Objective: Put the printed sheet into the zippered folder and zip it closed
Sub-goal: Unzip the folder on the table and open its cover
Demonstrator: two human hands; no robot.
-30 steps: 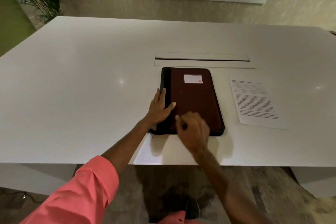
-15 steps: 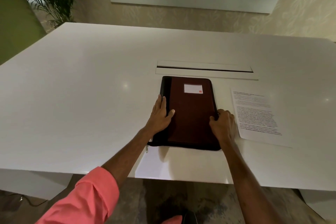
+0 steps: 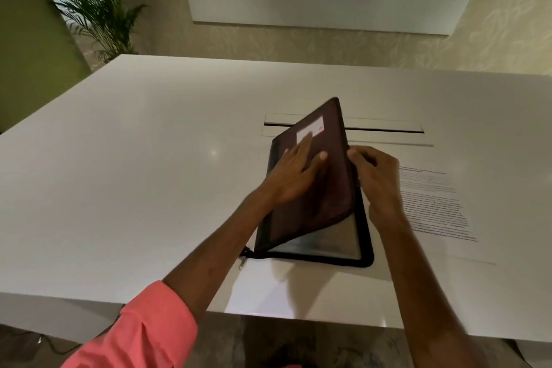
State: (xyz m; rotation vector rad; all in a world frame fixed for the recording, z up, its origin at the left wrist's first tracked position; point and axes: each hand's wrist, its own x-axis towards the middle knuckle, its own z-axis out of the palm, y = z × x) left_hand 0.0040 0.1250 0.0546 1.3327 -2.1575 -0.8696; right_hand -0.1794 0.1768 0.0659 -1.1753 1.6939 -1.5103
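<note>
A dark brown zippered folder (image 3: pixel 331 188) with a black edge lies near the table's front, unzipped, its cover raised along the right side and hinged at the left. A grey inner pocket (image 3: pixel 325 240) shows underneath. My right hand (image 3: pixel 377 185) grips the cover's right edge with curled fingers. My left hand (image 3: pixel 294 175) lies flat on the cover's outside, fingers straight. The zip pull (image 3: pixel 242 261) hangs at the folder's near left corner. The printed sheet (image 3: pixel 436 209) lies flat on the table just right of the folder, partly behind my right wrist.
The white table (image 3: pixel 134 173) has a long cable slot (image 3: pixel 382 130) just behind the folder. A potted palm (image 3: pixel 89 9) stands beyond the far left corner. The table's front edge runs just below the folder.
The folder's cover, flat half a second ago, now stands lifted along its right edge by my right hand. My left hand has slid further up the cover.
</note>
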